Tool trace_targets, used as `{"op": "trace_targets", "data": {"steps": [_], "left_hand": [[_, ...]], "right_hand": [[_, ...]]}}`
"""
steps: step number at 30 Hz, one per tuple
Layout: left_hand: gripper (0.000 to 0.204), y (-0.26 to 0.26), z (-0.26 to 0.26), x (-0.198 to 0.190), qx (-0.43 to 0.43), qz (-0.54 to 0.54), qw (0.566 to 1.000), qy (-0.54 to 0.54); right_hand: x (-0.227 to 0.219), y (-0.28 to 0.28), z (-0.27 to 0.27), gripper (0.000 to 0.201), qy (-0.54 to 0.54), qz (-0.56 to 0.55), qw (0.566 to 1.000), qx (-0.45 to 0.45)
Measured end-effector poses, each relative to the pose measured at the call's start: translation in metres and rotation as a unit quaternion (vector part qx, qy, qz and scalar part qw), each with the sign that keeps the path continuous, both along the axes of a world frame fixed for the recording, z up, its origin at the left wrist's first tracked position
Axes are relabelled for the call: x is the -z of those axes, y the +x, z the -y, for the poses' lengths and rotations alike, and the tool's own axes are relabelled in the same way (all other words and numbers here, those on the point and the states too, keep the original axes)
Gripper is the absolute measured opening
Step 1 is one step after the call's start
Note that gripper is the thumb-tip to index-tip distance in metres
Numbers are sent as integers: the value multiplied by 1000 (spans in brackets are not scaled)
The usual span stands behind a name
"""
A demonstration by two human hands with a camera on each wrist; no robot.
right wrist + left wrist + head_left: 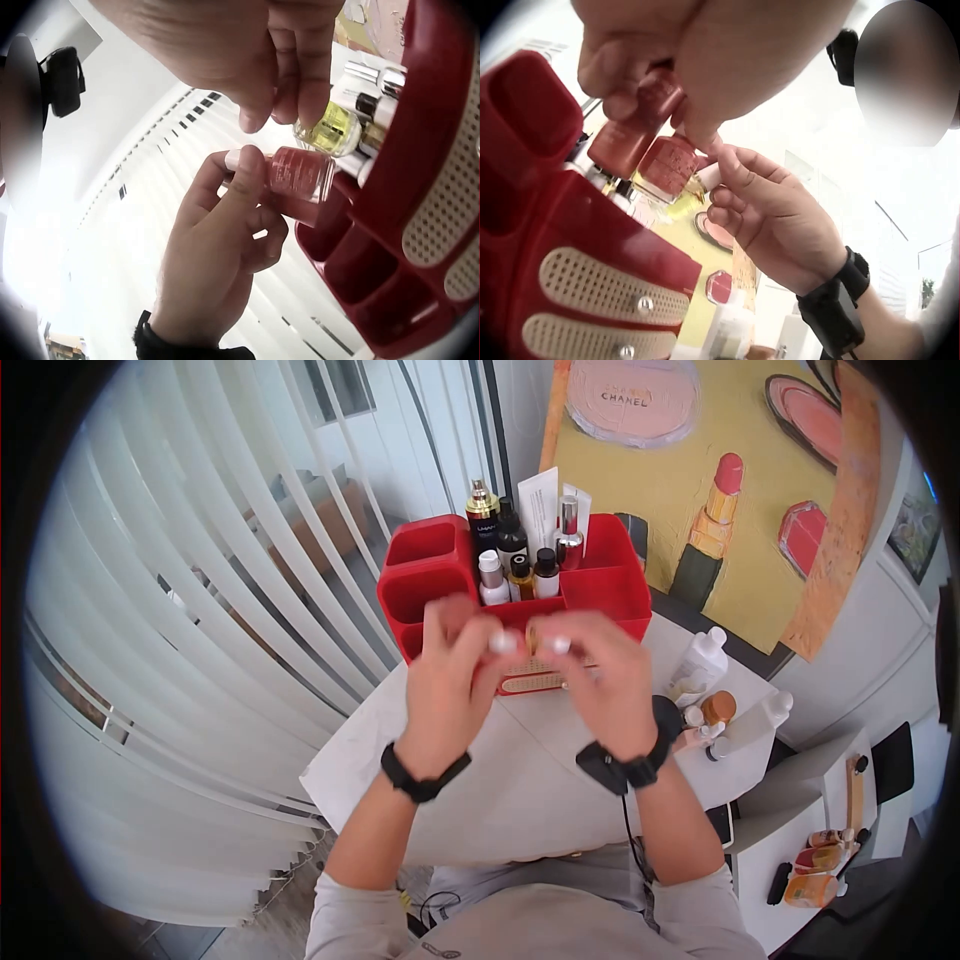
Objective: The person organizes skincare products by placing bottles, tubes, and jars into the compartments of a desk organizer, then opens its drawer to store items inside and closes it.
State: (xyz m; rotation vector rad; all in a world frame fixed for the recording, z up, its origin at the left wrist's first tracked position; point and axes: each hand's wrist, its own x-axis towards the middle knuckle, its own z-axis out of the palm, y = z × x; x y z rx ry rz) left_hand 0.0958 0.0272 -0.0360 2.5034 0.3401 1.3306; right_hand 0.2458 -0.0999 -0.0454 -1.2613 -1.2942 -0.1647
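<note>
1. Nearest the head camera, a person's pale grey shirt (pixel 550 925) fills the bottom edge; both bare forearms reach forward over a white bench (pixel 490 810).
2. Just beyond the hands stands a red organizer (pixel 612 588), holding a black bottle with a gold collar (pixel 482 517), a silver-collared white bottle (pixel 492 582), a white tube (pixel 538 510) and more small bottles. The hands partly hide its front; its drawer fronts (pixel 592 283) are beige and perforated.
3. On the bench, beside the right wrist, are a large white bottle (pixel 700 662), a brown jar (pixel 718 707) and other small containers.
4. Vertical blinds (pixel 200 640) hang at left; a painting (pixel 755 580) of lipstick and compacts stands behind, at right.
5. The left hand (pixel 440 685) is raised, fingers curled. Its narrow grip pinches the white cap of a red nail polish bottle (pixel 667 166) and also holds a coppery-red bottle (pixel 621 144).
6. The right hand (pixel 612 680) is level with it, fingertips near the left's. Its narrow grip pinches a white-capped bottle of yellow liquid (pixel 337 130).
7. All three held bottles are in the air before the organizer, blurred in the head view.
</note>
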Motion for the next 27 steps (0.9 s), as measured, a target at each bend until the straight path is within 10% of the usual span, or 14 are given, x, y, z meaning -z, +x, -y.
{"op": "trace_targets", "data": {"steps": [16, 22, 24, 27], "left_hand": [[27, 50, -14, 12, -79, -82, 993, -18], [27, 19, 10, 21, -48, 27, 994, -98], [24, 2, 8, 38, -56, 49, 987, -146], [16, -12, 2, 74, 39, 66, 971, -225]], "right_hand": [[33, 52, -57, 24, -49, 52, 995, 75], [18, 31, 17, 31, 26, 102, 983, 148], [30, 26, 58, 28, -56, -66, 993, 85], [47, 45, 120, 29, -87, -57, 970, 221]]}}
